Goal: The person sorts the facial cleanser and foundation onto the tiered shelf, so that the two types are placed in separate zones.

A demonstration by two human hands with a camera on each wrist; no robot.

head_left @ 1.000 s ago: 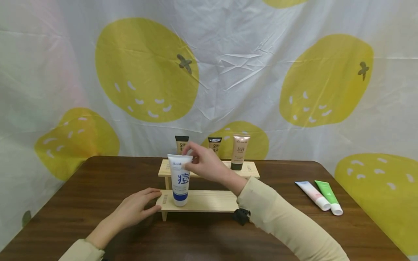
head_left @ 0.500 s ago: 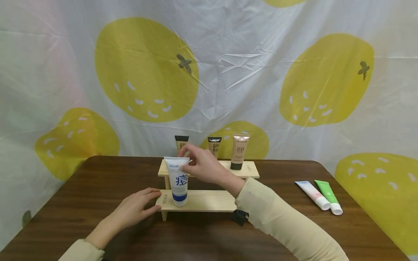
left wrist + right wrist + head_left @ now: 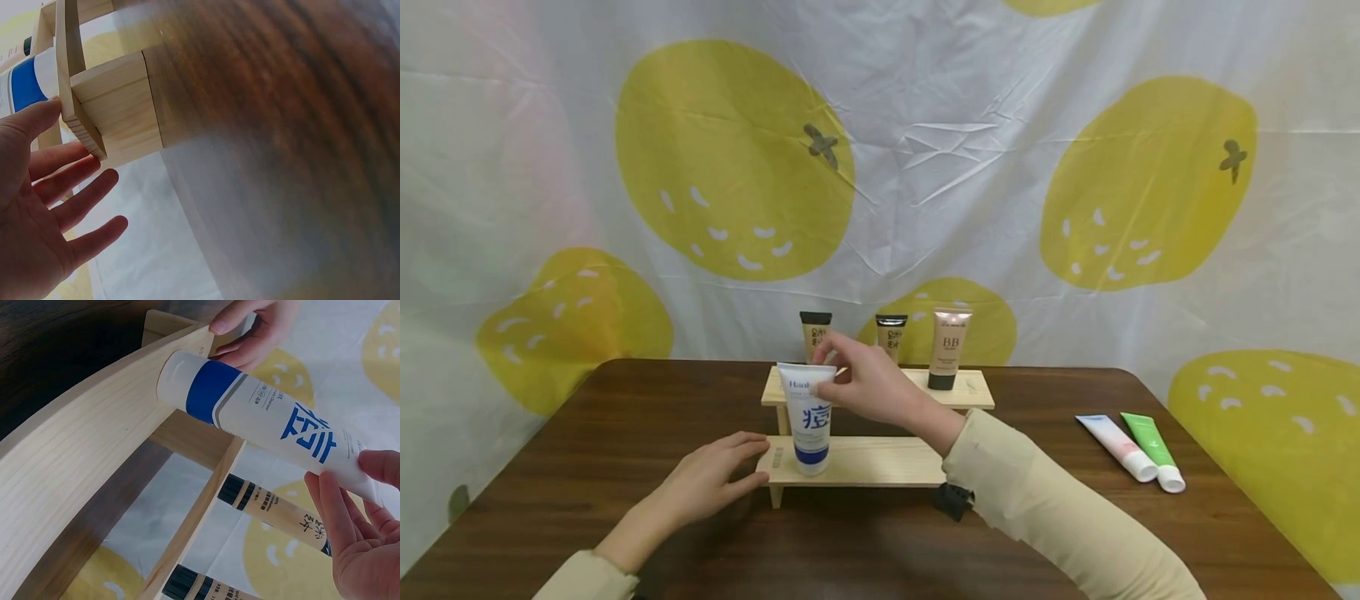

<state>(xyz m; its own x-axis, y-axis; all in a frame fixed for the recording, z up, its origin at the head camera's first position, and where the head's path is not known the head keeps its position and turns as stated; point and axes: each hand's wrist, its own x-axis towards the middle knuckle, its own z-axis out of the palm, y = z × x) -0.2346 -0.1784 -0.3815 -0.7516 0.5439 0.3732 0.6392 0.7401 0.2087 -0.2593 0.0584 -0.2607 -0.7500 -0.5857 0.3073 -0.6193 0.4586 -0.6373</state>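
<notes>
A white squeeze tube [image 3: 809,425] with blue lettering and a blue band stands cap-down on the lower step of a two-tier wooden rack [image 3: 880,467], towards its left end. My right hand [image 3: 868,382] pinches the tube's upper part between thumb and fingers; in the right wrist view the thumb [image 3: 381,467] lies on its front. My left hand [image 3: 711,482] touches the lower step's left end with its fingertips, the other fingers spread, as the left wrist view [image 3: 62,194] shows.
On the upper step stand two black-topped tubes [image 3: 891,333], [image 3: 275,512] partly behind my right hand, and a pink BB cream tube [image 3: 950,348]. A pale pink-white tube [image 3: 1117,448] and a green tube [image 3: 1153,450] lie on the table's right side. A lemon-print cloth [image 3: 955,192] hangs behind.
The white tube has shifted slightly left on the lower step with my right hand pinching it, and its top has moved left and a little down. My left hand stays in place.
</notes>
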